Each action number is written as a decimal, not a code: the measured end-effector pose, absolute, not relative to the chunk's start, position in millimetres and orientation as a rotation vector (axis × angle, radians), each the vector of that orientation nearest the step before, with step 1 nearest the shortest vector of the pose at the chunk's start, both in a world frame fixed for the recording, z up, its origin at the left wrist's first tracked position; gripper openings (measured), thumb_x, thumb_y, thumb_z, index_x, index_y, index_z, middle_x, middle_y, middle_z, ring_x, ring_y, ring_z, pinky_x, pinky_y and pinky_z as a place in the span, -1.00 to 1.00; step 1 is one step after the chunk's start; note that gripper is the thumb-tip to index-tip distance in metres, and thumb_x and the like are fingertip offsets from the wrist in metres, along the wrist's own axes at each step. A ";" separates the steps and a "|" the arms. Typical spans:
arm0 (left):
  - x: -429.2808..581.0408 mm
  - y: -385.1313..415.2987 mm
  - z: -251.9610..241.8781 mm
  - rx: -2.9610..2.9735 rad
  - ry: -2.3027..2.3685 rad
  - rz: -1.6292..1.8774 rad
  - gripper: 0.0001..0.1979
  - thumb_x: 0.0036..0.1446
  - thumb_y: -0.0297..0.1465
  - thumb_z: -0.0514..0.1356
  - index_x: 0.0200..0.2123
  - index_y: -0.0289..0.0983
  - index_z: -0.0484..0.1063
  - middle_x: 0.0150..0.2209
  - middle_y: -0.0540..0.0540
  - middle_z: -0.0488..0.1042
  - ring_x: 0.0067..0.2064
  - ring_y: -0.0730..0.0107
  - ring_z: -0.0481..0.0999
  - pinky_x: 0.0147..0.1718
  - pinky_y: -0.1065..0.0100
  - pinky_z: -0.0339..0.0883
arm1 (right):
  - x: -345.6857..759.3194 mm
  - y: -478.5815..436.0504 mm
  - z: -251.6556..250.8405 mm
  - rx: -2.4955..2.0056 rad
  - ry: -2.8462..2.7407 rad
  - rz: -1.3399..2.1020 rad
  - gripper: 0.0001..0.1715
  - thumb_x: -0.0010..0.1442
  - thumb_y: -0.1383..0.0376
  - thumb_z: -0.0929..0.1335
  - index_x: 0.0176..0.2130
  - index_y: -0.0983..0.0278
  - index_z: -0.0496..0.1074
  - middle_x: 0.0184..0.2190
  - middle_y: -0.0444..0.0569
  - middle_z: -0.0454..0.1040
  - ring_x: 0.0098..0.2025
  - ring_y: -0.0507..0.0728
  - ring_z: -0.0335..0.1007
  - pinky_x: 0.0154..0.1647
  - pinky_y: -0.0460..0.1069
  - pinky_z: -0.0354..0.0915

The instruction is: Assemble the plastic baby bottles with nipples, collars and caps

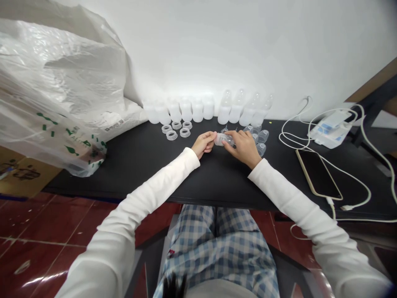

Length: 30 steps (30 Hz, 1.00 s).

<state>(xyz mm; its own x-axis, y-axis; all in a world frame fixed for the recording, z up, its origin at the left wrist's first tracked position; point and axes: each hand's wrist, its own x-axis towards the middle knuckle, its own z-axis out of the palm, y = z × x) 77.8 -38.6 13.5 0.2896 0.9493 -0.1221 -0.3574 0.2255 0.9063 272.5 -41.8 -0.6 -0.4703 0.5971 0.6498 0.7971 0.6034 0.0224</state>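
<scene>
Over the black table my left hand point(204, 142) and my right hand point(243, 145) meet at a clear bottle cap point(223, 139) lying on its side between them. The left fingers pinch its pale, ring-like end. My right thumb and fingers close around the domed end. Just behind and beside the right hand lie several more clear caps point(263, 135), partly hidden by it. To the left of my hands, several translucent screw rings point(171, 135) rest on the table. Four-sided detail inside the held cap is too small to make out.
Along the wall stand several white bottles without caps point(186, 111) and several with clear domed caps point(238, 108). Large plastic bags point(62, 82) fill the left side. A phone point(319, 173), white cables and a white box-like device point(330, 129) lie on the right.
</scene>
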 end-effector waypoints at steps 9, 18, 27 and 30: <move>77.5 -37.0 15.7 0.828 0.878 1.117 -0.56 0.21 -0.26 0.37 -0.51 -0.28 0.19 -0.63 0.21 0.08 -0.70 0.78 -0.06 -0.74 0.62 -0.26 | 271.9 -45.2 4.2 -0.859 -2.412 -0.604 -0.61 0.46 0.29 0.25 0.20 0.13 0.45 0.06 0.07 0.57 0.02 0.20 0.45 -0.06 0.08 0.26; 73.6 -29.1 17.3 0.630 0.999 1.176 -0.59 0.42 -0.39 0.10 -0.53 -0.27 0.13 -0.67 0.19 0.05 -0.71 0.75 -0.10 -0.74 0.61 -0.23 | 285.5 -50.9 24.2 -0.647 -2.462 -0.779 -0.60 0.40 0.48 0.24 -0.07 0.08 0.55 0.19 -0.09 0.54 0.09 0.16 0.42 -0.03 0.08 0.28; 72.4 -28.4 18.9 0.545 0.960 1.206 -0.61 0.41 -0.37 0.11 -0.50 -0.26 0.12 -0.63 0.17 0.10 -0.70 0.73 -0.06 -0.72 0.60 -0.20 | 329.3 -41.2 50.4 -1.445 -1.981 -0.688 -0.60 0.38 0.13 0.22 -0.01 0.22 0.54 -0.34 0.05 0.47 -0.20 0.23 0.35 -0.10 0.12 0.16; 73.5 -29.4 17.9 0.580 0.909 1.192 -0.57 0.30 -0.25 0.26 -0.49 -0.26 0.14 -0.60 0.16 0.14 -0.69 0.74 -0.04 -0.73 0.60 -0.21 | 354.5 -33.6 56.3 -1.740 -1.744 -0.620 -0.62 0.36 0.16 0.22 -0.07 0.28 0.52 -0.41 0.05 0.44 -0.23 0.25 0.36 -0.07 0.15 0.14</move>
